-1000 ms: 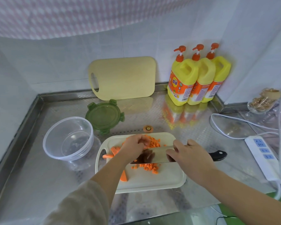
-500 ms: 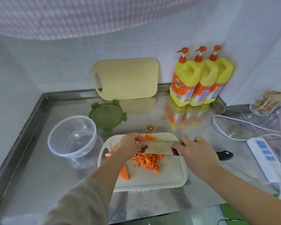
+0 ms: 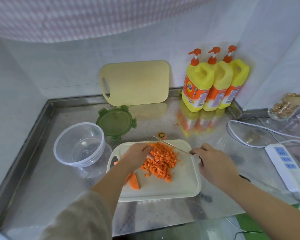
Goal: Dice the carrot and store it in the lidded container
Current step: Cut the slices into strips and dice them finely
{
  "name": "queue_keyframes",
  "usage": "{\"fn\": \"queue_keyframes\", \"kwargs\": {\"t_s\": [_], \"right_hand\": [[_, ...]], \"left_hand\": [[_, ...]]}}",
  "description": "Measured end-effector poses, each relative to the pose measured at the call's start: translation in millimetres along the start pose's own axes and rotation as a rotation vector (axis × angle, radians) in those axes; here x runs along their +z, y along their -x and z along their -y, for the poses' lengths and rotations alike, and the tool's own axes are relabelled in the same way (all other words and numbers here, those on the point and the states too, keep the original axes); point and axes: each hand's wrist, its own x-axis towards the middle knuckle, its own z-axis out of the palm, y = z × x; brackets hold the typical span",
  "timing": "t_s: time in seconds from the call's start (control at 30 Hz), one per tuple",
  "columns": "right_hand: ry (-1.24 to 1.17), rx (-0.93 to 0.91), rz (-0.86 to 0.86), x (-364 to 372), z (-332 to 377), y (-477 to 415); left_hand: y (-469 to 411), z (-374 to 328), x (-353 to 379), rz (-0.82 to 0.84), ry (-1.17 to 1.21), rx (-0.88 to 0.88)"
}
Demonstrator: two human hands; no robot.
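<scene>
A heap of diced carrot (image 3: pixel 160 160) lies on the white cutting board (image 3: pixel 185 186). My left hand (image 3: pixel 137 155) rests on the heap's left side, fingers curled against the dice. My right hand (image 3: pixel 213 164) holds the knife (image 3: pixel 170 144), whose blade stands on edge behind the heap. Uncut carrot pieces (image 3: pixel 134 182) lie at the board's near left. The clear round container (image 3: pixel 79 144) stands empty left of the board, its green lid (image 3: pixel 116 121) flat on the counter behind it.
A yellow cutting board (image 3: pixel 135 82) leans on the back wall. Three yellow detergent bottles (image 3: pixel 213 82) stand at the back right. A carrot end (image 3: pixel 161 135) lies behind the white board. A white power strip (image 3: pixel 284 161) with cables sits right.
The knife blade has turned from lying flat over the dice to standing on edge behind the heap. The dice are now uncovered and gathered, and my left hand has shifted onto the heap's left side.
</scene>
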Motion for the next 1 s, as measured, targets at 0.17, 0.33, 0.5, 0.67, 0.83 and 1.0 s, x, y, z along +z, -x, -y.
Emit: {"fn": "queue_keyframes", "kwargs": {"t_s": [0.17,0.33,0.5,0.67,0.83,1.0], "right_hand": [[-0.232,-0.003,0.138,16.6,28.1,-4.8],[-0.294,-0.099,0.267,32.7,51.1,4.4],[-0.328,-0.091,0.287,37.7,56.5,8.2],[-0.341,-0.069,0.245,36.0,53.1,9.2],[-0.332,-0.054,0.247,35.3,50.2,10.1],[-0.33,-0.027,0.238,31.0,49.8,10.1]], "left_hand": [[35.9,40.7,-25.6,-0.262,-0.084,-0.076],[56.2,83.7,-11.7,-0.123,-0.296,-0.183],[50.2,83.9,9.9,-0.085,-0.474,-0.172],[53.8,63.6,18.4,-0.127,-0.386,-0.268],[60.9,58.2,26.1,-0.113,-0.232,-0.375],[64.6,48.3,34.1,-0.139,-0.778,-0.138]]}}
